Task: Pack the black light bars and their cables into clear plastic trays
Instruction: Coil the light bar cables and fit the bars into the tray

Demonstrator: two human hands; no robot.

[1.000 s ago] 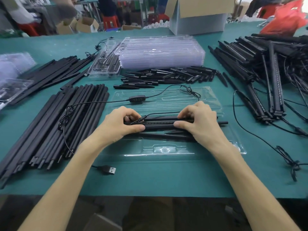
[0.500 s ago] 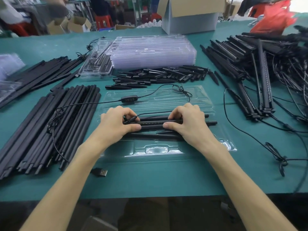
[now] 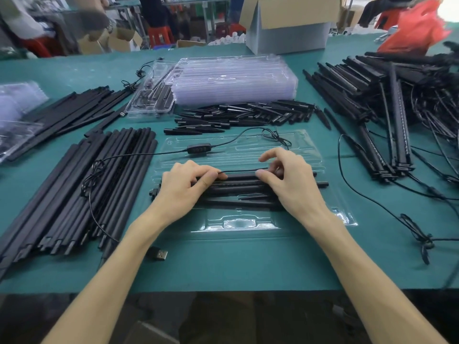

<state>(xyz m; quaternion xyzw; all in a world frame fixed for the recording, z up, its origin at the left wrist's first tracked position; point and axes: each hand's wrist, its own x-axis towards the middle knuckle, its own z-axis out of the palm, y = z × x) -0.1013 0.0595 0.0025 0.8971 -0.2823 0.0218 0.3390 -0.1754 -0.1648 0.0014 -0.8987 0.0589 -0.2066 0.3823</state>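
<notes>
An open clear plastic tray (image 3: 239,223) lies in front of me on the green table. Several black light bars (image 3: 236,188) lie lengthwise in its near half. My left hand (image 3: 182,188) rests over the bars' left end and pinches a thin black cable (image 3: 238,171) at its fingertips. The cable runs straight across to my right hand (image 3: 291,186), where thumb and curled fingers hold it just above the bars, index finger raised. The cable's inline controller (image 3: 198,148) lies on the tray's far half, and its USB plug (image 3: 160,254) lies near the table's front edge.
Loose black bars (image 3: 74,192) lie in a row at the left. A heap of wired bars (image 3: 392,105) fills the right. Behind the tray are small black end pieces (image 3: 243,115), a stack of clear trays (image 3: 233,80), a packed tray (image 3: 151,98) and a cardboard box (image 3: 288,23).
Both hands gripped a light bar over the tray before. Now the right hand's fingers have lifted off it, and a stretch of cable runs taut between the two hands.
</notes>
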